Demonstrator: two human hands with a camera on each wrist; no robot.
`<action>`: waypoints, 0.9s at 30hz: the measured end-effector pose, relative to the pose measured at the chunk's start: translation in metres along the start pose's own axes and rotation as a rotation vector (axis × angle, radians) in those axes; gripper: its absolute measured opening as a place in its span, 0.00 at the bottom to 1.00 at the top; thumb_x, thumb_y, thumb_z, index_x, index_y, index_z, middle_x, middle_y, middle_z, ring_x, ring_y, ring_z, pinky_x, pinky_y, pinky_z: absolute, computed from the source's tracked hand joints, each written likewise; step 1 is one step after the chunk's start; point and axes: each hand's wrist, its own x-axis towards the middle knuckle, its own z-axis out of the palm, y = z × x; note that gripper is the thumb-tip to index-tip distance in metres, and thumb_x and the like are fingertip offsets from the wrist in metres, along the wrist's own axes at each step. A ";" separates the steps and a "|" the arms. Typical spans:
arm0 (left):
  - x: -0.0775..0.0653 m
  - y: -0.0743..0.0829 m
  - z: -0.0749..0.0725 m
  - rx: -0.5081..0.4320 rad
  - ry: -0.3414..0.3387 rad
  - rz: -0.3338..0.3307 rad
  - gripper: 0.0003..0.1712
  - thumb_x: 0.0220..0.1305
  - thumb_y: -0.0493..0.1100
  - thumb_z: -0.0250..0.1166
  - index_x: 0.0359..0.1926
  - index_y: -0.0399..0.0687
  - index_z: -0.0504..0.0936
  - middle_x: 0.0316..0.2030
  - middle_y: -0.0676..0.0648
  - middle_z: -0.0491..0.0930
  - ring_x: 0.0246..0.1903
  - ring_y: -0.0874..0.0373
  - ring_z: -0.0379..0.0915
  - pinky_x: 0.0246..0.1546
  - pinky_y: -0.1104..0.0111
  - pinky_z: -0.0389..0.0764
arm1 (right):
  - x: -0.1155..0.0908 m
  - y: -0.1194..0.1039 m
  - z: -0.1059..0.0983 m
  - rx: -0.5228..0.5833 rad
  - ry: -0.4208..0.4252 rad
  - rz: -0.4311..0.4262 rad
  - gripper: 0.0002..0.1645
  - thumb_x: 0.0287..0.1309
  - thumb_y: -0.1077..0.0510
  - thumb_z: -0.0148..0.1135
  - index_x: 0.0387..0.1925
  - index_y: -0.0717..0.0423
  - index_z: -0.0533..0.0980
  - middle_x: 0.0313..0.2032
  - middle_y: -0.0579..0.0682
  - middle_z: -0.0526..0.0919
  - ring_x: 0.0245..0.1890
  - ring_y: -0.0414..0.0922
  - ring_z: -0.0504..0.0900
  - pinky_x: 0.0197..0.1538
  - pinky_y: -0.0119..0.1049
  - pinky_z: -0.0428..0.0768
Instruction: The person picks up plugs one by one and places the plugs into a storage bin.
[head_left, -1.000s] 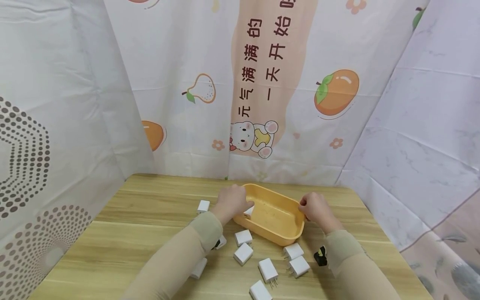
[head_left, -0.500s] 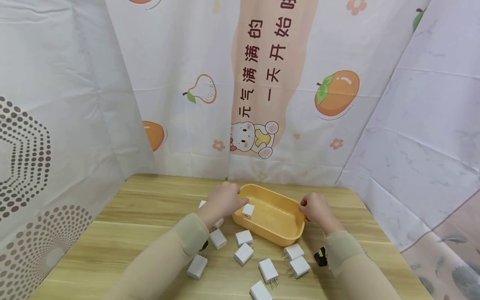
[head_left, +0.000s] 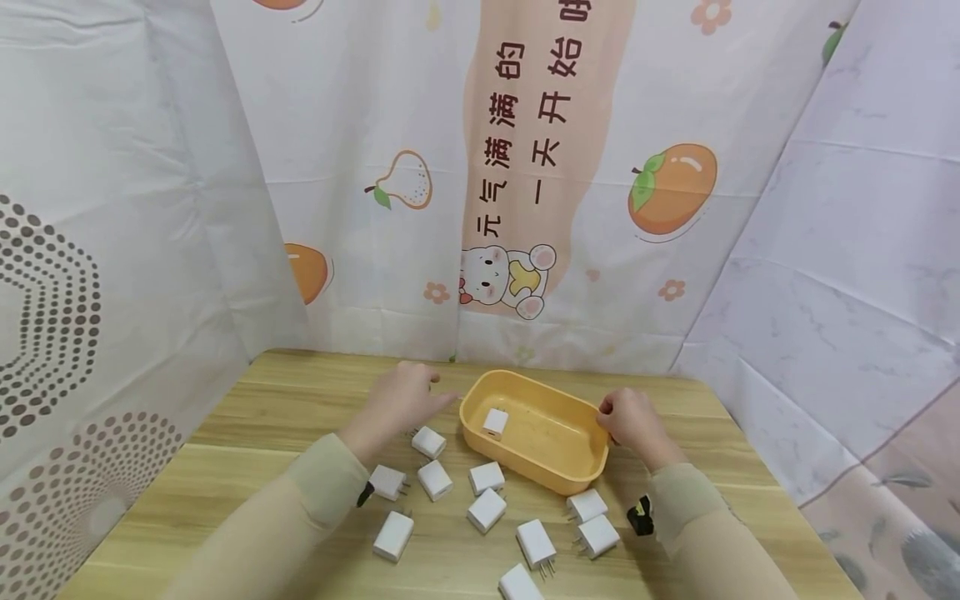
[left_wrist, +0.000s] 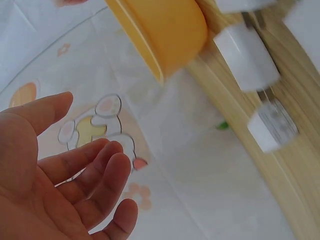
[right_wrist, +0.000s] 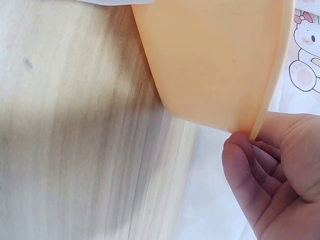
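Observation:
A yellow plastic basin with rounded corners stands on the table, one white plug charger inside near its left end. My right hand pinches the basin's right rim between thumb and fingers, as the right wrist view shows up close. Left of the basin, my left hand hovers over the table with nothing in it. In the left wrist view its fingers are loosely bent and the palm is bare. Just below this hand lies another white charger, its prongs pointing left.
Several more white chargers lie scattered in front of the basin, among them one at the left, one in the middle and a close pair at the right. Patterned curtains rise behind the wooden table.
My left hand has moved left, away from the basin, leaving the charger inside it in plain view. Chargers once covered by the left arm now show. The right hand stays on the rim.

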 end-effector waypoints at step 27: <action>-0.013 -0.040 -0.019 0.069 0.066 -0.030 0.26 0.62 0.63 0.68 0.45 0.47 0.89 0.44 0.46 0.87 0.43 0.48 0.84 0.37 0.53 0.83 | 0.000 -0.003 -0.002 -0.021 -0.006 -0.001 0.09 0.61 0.64 0.66 0.25 0.59 0.80 0.18 0.48 0.76 0.16 0.41 0.76 0.22 0.35 0.77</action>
